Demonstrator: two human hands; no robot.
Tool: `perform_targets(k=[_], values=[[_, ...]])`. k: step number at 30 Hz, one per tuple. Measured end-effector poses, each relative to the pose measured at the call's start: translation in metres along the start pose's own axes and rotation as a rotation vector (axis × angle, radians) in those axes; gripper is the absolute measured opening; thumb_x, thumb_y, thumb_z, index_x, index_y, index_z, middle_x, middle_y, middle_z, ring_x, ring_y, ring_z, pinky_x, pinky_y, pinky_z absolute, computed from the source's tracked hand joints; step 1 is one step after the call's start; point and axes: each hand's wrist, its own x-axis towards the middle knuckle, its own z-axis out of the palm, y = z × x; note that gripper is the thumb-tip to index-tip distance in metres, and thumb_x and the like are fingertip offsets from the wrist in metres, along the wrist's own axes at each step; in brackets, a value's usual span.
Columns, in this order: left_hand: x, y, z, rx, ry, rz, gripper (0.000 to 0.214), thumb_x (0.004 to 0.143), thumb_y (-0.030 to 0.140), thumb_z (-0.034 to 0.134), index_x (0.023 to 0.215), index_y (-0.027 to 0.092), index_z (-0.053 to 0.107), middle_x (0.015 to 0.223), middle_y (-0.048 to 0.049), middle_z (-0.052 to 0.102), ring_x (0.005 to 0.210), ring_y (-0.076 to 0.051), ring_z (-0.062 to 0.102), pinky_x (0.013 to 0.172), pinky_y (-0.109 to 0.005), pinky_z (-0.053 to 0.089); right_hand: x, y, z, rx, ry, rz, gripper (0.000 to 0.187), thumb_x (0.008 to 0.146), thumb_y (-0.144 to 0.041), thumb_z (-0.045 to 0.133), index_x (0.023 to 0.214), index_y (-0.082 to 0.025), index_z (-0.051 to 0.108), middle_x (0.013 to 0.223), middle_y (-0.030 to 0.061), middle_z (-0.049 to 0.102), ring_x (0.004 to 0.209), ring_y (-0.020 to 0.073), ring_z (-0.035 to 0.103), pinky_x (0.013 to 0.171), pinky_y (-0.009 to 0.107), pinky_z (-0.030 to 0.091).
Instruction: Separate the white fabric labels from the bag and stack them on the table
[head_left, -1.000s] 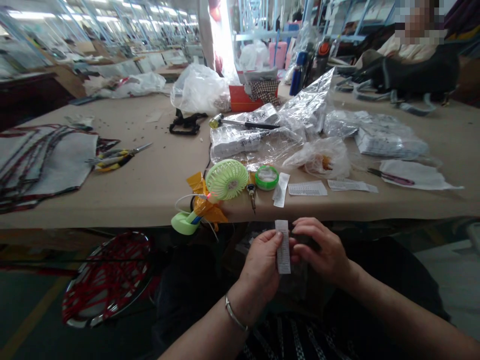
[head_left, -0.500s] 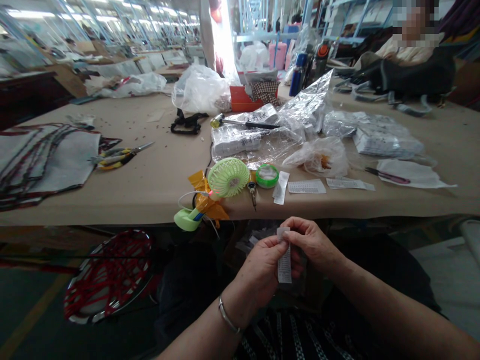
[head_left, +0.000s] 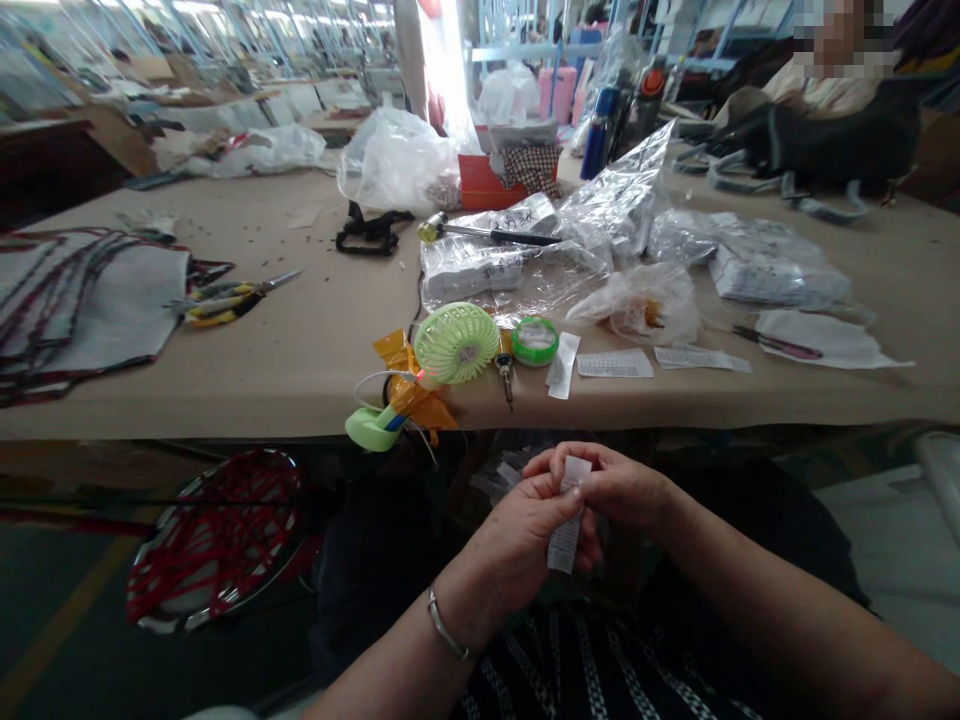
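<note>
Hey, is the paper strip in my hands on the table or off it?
Off it: your left hand and right hand hold the paper strip in front of the table's near edge.

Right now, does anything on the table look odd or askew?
Yes: the fan slants off the front of the table, base jutting past the edge and orange tape around its handle. It looks makeshift, since the base isn't standing on top.
</note>
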Motion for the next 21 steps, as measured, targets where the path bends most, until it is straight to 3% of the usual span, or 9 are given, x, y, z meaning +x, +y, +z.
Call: perform_targets(k=[3,6,9,12,16,21], values=[[0.001,0.000,-0.001,0.011,0.009,0.008,0.020,0.076,0.032,0.060,0.074,0.012,0.055,0.055,0.0001,0.054,0.044,-0.009,0.052,0.042,-0.018,0.040,-0.002,-0.001,0.004,-0.066,0.007,0.013,0.026,0.068,-0.029,0.069,0.088,-0.016,0.059,0.108,0.0080,0.059,0.075,0.0138,0.063,0.062,0.023,0.050],[0.001,0.001,-0.002,0.030,0.040,0.028,0.024,0.076,0.034,0.061,0.070,0.012,0.054,0.056,0.0010,0.053,0.045,-0.007,0.052,0.044,-0.018,0.039,-0.006,-0.004,0.009,-0.334,0.112,-0.004,0.037,0.076,-0.030,0.061,0.111,-0.021,0.052,0.095,0.0037,0.062,0.057,0.0097,0.059,0.053,0.022,0.049],[0.001,0.003,-0.003,0.059,0.103,0.046,0.024,0.075,0.035,0.062,0.072,0.012,0.055,0.056,0.0011,0.054,0.044,-0.008,0.051,0.045,-0.019,0.040,-0.010,-0.007,0.013,-0.796,0.319,-0.253,0.037,0.078,-0.027,0.059,0.114,-0.021,0.053,0.104,0.0054,0.059,0.085,0.0168,0.061,0.076,0.030,0.050],[0.001,0.005,-0.004,0.065,0.150,0.061,0.023,0.073,0.034,0.064,0.074,0.013,0.055,0.055,0.0010,0.055,0.043,-0.008,0.051,0.045,-0.021,0.040,-0.011,-0.008,0.016,-1.143,0.399,-0.435,0.032,0.080,-0.025,0.057,0.112,-0.020,0.055,0.112,0.0085,0.055,0.104,0.0216,0.053,0.092,0.036,0.042],[0.000,0.005,-0.007,0.052,0.158,0.073,0.023,0.073,0.034,0.063,0.075,0.013,0.055,0.054,0.0008,0.055,0.043,-0.008,0.051,0.046,-0.021,0.040,-0.009,-0.007,0.017,-1.266,0.401,-0.414,0.028,0.084,-0.028,0.052,0.111,-0.020,0.055,0.109,0.0089,0.056,0.101,0.0216,0.054,0.090,0.035,0.043],[0.000,0.005,-0.010,0.037,0.149,0.086,0.024,0.074,0.035,0.063,0.074,0.012,0.056,0.055,0.0008,0.055,0.043,-0.008,0.050,0.046,-0.020,0.039,-0.006,-0.004,0.017,-1.250,0.425,-0.403,0.031,0.084,-0.028,0.051,0.114,-0.021,0.053,0.109,0.0084,0.057,0.100,0.0218,0.054,0.089,0.036,0.043]])
